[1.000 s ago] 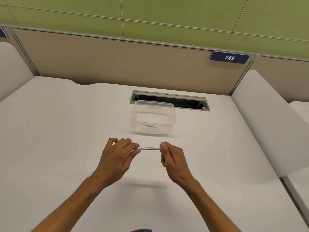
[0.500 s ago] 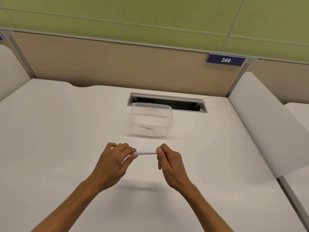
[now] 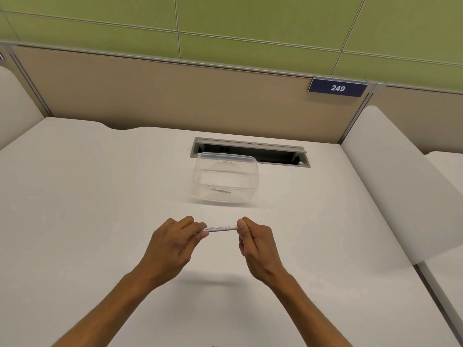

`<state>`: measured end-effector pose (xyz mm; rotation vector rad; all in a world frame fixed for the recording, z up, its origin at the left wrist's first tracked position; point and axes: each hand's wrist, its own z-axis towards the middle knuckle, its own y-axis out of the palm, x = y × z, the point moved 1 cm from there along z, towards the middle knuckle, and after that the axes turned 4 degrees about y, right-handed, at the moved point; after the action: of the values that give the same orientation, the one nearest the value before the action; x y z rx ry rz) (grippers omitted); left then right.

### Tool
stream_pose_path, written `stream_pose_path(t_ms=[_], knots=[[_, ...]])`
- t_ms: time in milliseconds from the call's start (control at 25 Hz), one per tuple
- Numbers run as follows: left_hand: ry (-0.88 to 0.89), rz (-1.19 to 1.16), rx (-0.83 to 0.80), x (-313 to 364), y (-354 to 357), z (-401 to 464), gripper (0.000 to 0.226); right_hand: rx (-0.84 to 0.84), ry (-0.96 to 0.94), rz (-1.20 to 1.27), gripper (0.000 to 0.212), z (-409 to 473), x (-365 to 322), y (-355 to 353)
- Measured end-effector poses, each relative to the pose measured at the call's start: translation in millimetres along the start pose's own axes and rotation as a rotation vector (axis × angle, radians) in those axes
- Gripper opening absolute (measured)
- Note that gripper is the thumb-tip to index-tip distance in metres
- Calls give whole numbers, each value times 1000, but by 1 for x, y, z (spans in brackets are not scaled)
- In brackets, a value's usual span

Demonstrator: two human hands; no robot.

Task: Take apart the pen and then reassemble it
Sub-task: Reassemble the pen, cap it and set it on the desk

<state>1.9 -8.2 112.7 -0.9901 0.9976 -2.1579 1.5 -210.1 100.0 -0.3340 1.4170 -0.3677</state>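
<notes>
Since the earlier frame your grip is unchanged. Your left hand [image 3: 172, 244] and right hand [image 3: 254, 242] each pinch one end of the pen [image 3: 220, 228], held level above the matte white desk [image 3: 87, 209]. Pen: slim white cylinder, small print along the barrel. Beyond it, a clear plastic container [image 3: 226, 181], rounded corners, with a small blue piece inside.

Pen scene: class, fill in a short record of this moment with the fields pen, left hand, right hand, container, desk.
pen: white pen with printed text, held level above the desk
left hand: left hand grips the pen's left end
right hand: right hand pinches the pen's right end
container: clear plastic container beyond the hands, with a small bluish part inside
desk: white desk with a cable slot behind the container
</notes>
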Motion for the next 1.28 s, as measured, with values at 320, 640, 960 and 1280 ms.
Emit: stream_pose_path(t_ms=[320,640,960,1280], knots=[[79,150,40,4,2,0,28,25,73,39,48,1,0,3],[-55,-70,-2,-3,-2,-4,27,35,28,123,43,0,-9,8],[-222,-535,-66,-1,13,-5,17,87,112,457,6,5,-11,12],[-430,-660,-154,14,45,-6,22,110,259,585,28,13,-12,36]])
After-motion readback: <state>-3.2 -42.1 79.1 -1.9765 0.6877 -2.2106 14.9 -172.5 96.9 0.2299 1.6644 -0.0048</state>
